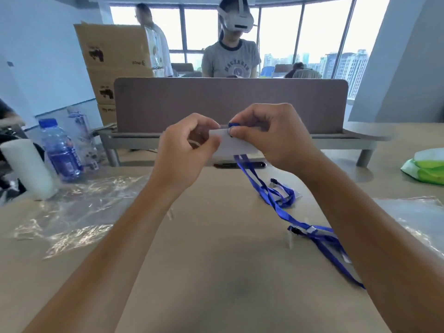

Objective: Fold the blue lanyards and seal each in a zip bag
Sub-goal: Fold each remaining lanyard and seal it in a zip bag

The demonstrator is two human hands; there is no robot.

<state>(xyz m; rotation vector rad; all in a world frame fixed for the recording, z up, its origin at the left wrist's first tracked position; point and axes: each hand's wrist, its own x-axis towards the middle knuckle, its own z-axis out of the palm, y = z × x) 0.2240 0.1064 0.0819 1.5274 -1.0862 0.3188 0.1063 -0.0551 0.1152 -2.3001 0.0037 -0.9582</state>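
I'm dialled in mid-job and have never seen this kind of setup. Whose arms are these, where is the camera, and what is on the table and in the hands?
There is no machine here: a person works with two bare hands, and the single picture comes from a wide-angle camera worn on their head, looking forward and down.

The left hand pinches one edge of a small clear zip bag, raised above the table. The right hand pinches the bag's other side together with the top of a blue lanyard, which hangs down and trails across the tan table to the right.

Also on the table: a water bottle and crinkled clear plastic sheeting to the left, more clear bags at the right edge, and a green packet far right. A grey desk divider stands behind; other people are beyond it.
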